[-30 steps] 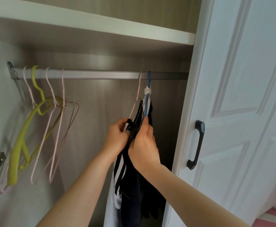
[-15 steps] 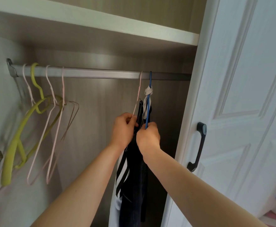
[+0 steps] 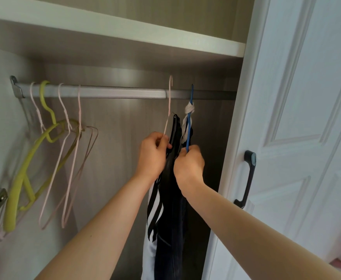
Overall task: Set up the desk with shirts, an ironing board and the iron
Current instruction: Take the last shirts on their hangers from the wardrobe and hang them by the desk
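Pink hanger (image 3: 168, 110), blue hanger (image 3: 189, 126), both gripped.

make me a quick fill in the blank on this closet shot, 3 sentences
1. The left hand pinches the wire of the ____ hanger.
2. The right hand grips the stem of the ____ hanger.
3. The thick empty hanger at the left end of the rail is ____ in colour.

Missing words: pink; blue; yellow-green
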Demonstrator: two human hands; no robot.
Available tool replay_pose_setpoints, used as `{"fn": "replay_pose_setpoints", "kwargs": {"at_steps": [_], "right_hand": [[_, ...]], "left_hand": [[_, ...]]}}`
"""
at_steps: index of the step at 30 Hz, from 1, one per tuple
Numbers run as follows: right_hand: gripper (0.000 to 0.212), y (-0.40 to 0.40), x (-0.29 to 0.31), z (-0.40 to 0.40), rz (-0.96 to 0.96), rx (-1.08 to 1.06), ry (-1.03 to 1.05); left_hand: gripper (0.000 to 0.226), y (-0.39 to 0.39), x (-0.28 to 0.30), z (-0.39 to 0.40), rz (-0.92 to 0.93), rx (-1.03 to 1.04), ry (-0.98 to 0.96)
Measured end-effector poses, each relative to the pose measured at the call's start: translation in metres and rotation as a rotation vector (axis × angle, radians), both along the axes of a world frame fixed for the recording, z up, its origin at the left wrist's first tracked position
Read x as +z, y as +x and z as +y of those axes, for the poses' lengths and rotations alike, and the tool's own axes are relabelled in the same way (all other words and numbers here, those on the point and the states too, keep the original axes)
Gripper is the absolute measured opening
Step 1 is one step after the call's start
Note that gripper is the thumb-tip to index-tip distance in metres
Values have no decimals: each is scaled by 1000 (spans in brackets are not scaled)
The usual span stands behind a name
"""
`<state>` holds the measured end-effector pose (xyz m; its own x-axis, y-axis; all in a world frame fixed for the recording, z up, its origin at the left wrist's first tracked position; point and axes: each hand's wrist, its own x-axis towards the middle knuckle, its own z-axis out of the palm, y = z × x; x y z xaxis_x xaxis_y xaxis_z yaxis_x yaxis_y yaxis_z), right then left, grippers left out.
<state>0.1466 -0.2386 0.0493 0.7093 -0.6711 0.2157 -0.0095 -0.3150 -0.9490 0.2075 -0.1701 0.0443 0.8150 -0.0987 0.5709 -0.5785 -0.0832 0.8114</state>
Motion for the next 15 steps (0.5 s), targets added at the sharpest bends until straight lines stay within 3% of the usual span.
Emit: {"fn": "replay_pose_setpoints", "kwargs": {"at_steps": [15], "right_hand": [[22, -3, 1, 16, -94, -3, -226]], "left_hand": [[20, -6, -6, 25, -49, 69, -31]]}}
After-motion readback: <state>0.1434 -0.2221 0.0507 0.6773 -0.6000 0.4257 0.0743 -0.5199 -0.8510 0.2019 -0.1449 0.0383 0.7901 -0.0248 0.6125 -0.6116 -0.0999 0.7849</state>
